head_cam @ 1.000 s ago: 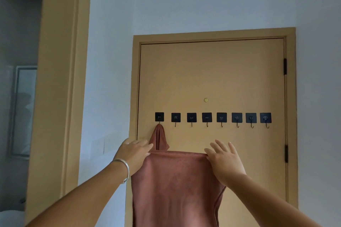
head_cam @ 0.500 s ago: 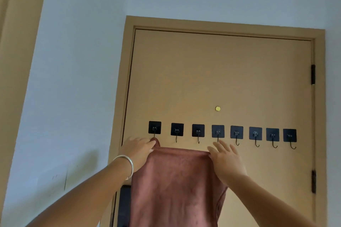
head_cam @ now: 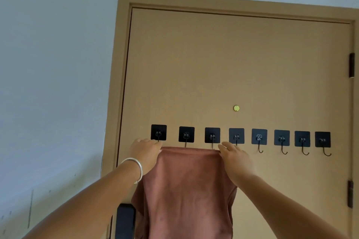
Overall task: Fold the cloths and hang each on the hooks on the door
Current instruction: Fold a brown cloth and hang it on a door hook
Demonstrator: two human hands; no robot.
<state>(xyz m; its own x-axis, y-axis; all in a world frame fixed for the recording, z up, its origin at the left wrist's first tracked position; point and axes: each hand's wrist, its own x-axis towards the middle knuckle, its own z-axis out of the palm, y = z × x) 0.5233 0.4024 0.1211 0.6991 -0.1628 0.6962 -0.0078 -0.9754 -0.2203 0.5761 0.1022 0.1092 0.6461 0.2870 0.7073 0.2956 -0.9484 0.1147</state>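
Both hands lift the cloth's top edge up to the hooks.

The left hand (head_cam: pixel 146 153) and right hand (head_cam: pixel 234 156) each pinch an upper corner of the brown cloth (head_cam: pixel 189 186); over the last second its edge has risen to just under the hooks (head_cam: pixel 186 134) on the door (head_cam: pixel 233 64), so hanging looks imminent. Both arms reach up and forward.
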